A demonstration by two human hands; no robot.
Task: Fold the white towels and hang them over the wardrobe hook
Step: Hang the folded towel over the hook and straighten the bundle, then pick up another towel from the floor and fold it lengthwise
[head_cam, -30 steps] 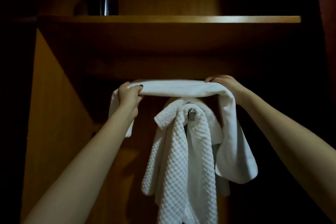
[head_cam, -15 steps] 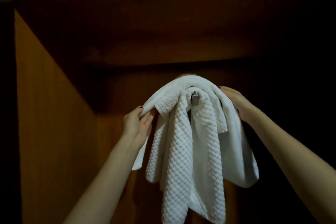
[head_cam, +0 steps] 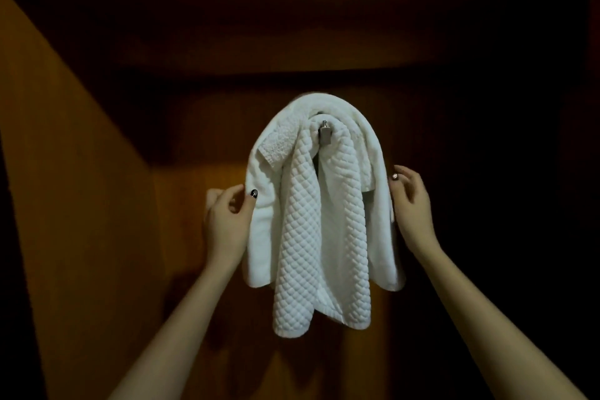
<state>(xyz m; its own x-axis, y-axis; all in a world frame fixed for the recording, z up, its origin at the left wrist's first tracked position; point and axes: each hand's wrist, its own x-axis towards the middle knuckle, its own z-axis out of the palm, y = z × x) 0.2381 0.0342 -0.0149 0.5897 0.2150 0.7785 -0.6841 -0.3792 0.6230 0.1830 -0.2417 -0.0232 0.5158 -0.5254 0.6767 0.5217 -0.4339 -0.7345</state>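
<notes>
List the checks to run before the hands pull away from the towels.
1. Quilted towel hangs from hook: ok.
2. Smooth towel drapes over the top, both ends down: ok.
3. Its ends roughly level: ok.
4. Hook tip visible, not buried: ok.
5. Left hand off the smooth towel: not ok, thumb lies on its edge; grip cannot tell.
6. Right hand off it: cannot tell; fingers relaxed beside the edge.

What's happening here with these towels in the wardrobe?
A person is hanging towels inside a dim wooden wardrobe. A white quilted towel and a smooth white towel arched over its top both hang from the small metal hook. The left hand touches the smooth one's left edge with its thumb; the right hand sits at its right edge, fingers relaxed.
</notes>
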